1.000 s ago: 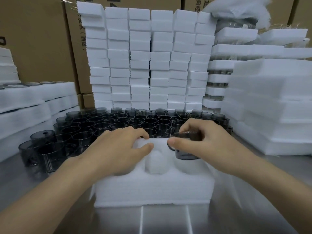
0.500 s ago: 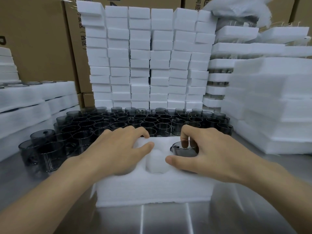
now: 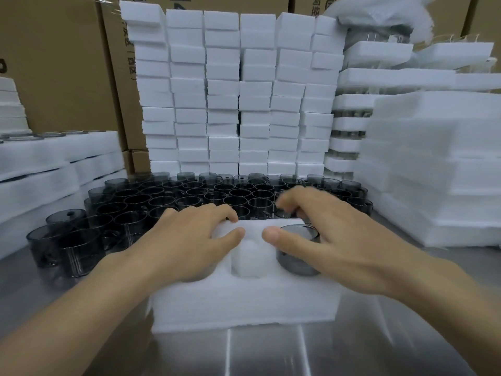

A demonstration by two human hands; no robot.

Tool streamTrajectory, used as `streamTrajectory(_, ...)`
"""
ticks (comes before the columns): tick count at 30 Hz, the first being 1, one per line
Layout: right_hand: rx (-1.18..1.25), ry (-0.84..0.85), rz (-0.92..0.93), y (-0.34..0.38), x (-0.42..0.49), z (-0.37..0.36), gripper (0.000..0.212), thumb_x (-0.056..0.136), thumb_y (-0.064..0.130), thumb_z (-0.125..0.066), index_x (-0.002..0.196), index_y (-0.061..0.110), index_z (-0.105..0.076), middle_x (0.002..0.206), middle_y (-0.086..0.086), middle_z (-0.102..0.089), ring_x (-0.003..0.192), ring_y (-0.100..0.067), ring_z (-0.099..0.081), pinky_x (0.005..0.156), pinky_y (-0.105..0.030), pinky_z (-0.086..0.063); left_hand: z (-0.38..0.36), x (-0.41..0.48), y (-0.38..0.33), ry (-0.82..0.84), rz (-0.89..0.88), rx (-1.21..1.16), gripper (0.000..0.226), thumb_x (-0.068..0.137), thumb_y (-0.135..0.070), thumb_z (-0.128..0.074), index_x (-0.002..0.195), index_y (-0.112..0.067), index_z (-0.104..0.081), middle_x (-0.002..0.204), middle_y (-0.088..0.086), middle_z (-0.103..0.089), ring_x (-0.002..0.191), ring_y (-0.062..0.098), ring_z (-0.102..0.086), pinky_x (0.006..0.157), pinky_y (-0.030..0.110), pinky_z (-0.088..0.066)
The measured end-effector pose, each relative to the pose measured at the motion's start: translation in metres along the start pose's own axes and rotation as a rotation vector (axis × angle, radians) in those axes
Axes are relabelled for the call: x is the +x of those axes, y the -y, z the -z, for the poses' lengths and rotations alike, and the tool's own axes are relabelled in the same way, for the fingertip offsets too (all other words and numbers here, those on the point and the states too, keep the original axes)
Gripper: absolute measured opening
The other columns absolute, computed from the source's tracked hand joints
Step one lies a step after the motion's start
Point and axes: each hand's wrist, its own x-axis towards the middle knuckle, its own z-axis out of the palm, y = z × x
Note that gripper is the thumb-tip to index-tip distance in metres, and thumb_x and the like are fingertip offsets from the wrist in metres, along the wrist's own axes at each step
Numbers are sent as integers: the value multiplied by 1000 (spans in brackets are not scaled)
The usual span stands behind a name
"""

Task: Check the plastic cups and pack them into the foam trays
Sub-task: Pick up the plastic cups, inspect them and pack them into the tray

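Your right hand (image 3: 333, 232) has its fingers (image 3: 303, 198) spread loose and blurred above the grey cup (image 3: 296, 264), thumb just beside its rim, gripping nothing. The cup sits in the foam tray (image 3: 244, 305) pocket right beneath them. Your left hand (image 3: 189, 240) lies loosely bent on the tray's other side. Beyond both hands, loose cups (image 3: 189, 194) crowd the counter (image 3: 271, 354).

Foam tray (image 3: 244, 302): white block, lying flat in the foreground, with round pockets in a row along its top.
Packed cup (image 3: 298, 253): smoky grey see-through plastic, upright, mouth up, seated in the right-hand pocket with its rim standing proud of the foam.
Middle pocket (image 3: 249, 256): white foam showing inside.
Loose cups (image 3: 189, 196): same grey plastic, upright, crowded rim to rim in rows just behind the tray.
Stacked foam trays (image 3: 222, 104): white, piled in tall columns behind the cups.
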Motion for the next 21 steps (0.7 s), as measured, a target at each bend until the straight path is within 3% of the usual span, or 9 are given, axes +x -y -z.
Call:
streamTrajectory(2,16,-107,120,5,0,-7,80,86,96,-20,154,55,-32,150,44,-30,141,22,-21,111,-8,-25,-1,1,0,-8,-4,2,40,105,-72,-32,132,-51,-53,105,-24,-63,93,4,-60,115,45,-31)
streamTrajectory(4,-14,-57,180,8,1,-12,82,92,91,-20,163,50,-25,161,40,-23,147,21,-12,117,-4,-13,-1,1,0,-10,-2,1,42,104,-71,-33,134,-50,-53,119,-25,-63,102,5,-60,115,45,-31)
streamTrajectory(7,-43,262,156,8,1,-13,71,92,89,-27,156,62,-12,156,37,-35,141,15,-30,121,-23,-33,-1,1,0,-17,-3,-7,41,104,-68,-36,135,-48,-53,131,-23,-62,118,10,-60,117,45,-29)
streamTrajectory(9,-26,337,141,8,-1,-13,66,90,90,-29,145,74,4,148,56,-25,141,23,-22,118,-17,-30,-2,1,1,-16,-7,-4,41,105,-67,-36,135,-47,-53,132,-22,-62,120,10,-59,116,45,-29)
streamTrajectory(12,-89,181,170,8,-1,-18,91,86,96,-21,162,57,12,163,50,8,146,29,10,124,-10,-2,-3,0,0,-24,-10,-10,42,104,-68,-35,136,-47,-53,130,-22,-62,118,10,-60,115,45,-30)
streamTrajectory(14,-72,25,198,8,0,-19,91,90,93,-17,167,50,6,166,44,14,148,25,17,121,-6,8,0,0,-2,-31,-11,-11,42,104,-68,-35,136,-47,-53,128,-22,-62,113,10,-61,116,46,-30)
streamTrajectory(18,-71,250,156,12,2,-25,96,82,100,-17,162,55,10,164,47,6,153,18,1,128,-21,-9,0,-2,-2,-20,-12,-4,40,105,-66,-36,135,-46,-54,130,-22,-62,117,13,-61,118,49,-29)
streamTrajectory(20,-68,306,162,14,2,-29,92,78,103,-18,154,62,13,146,65,5,145,23,-5,121,-15,-13,0,-2,-3,-16,-8,-7,41,106,-66,-36,137,-46,-54,133,-22,-62,120,13,-60,118,49,-29)
streamTrajectory(21,-44,281,160,14,1,-30,92,78,103,-18,154,61,15,139,69,11,141,29,2,119,-10,-6,1,-2,-3,-15,-6,-5,41,106,-66,-36,137,-46,-53,134,-21,-63,120,13,-60,117,48,-29)
